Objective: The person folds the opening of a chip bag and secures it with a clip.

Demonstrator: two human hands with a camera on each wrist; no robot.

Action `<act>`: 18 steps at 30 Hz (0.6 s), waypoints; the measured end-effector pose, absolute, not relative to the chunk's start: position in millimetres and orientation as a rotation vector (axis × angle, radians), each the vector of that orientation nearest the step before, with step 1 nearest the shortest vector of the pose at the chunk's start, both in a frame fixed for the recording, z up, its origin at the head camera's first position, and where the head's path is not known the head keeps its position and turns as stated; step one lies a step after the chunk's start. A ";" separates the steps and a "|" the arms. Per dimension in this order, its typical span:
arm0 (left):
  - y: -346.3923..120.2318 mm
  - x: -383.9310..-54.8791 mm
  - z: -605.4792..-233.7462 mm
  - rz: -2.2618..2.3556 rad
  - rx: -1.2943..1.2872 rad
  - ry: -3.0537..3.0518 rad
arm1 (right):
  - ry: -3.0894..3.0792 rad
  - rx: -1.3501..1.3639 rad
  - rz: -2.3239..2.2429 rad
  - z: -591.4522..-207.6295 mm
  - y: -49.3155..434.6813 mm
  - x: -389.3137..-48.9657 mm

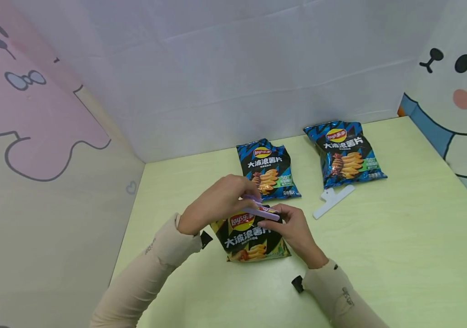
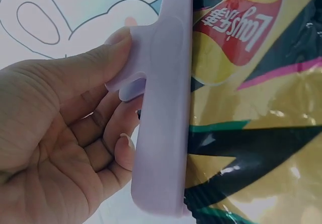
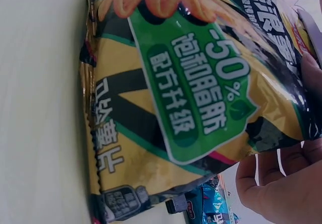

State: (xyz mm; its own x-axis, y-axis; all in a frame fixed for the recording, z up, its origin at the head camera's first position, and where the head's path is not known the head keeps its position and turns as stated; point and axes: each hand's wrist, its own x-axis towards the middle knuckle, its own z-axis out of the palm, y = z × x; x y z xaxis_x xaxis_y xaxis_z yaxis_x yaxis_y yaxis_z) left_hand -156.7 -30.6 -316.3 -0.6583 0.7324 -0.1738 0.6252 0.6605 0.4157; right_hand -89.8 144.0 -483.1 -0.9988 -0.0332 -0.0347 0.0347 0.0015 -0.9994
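A black and yellow chip bag [image 1: 250,239] stands near the middle of the table, its top edge between my two hands. My left hand [image 1: 223,200] pinches the handle of a purple bag clip [image 2: 163,108], thumb on one side and fingers curled behind. The clip's long bar lies along the top of the bag, as the left wrist view shows. My right hand [image 1: 296,230] grips the bag's upper right corner, with the thumb on the front and the fingers behind. In the right wrist view the printed front of the bag fills most of the picture.
Two blue chip bags lie farther back, one just behind my hands [image 1: 266,171] and one to the right [image 1: 346,155]. A white bag clip [image 1: 333,202] lies in front of the right bag. A pale curtain [image 1: 217,82] hangs along the table's back edge.
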 end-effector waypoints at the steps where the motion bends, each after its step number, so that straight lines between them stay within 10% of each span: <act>1: -30.3 -156.9 -317.0 0.459 1.081 2.552 | 2.192 -0.003 -2.191 -482.6 143.8 -89.5; 18: -36.0 -161.6 -328.4 0.496 1.186 2.594 | 2.147 -0.057 -2.395 -480.9 139.0 -89.2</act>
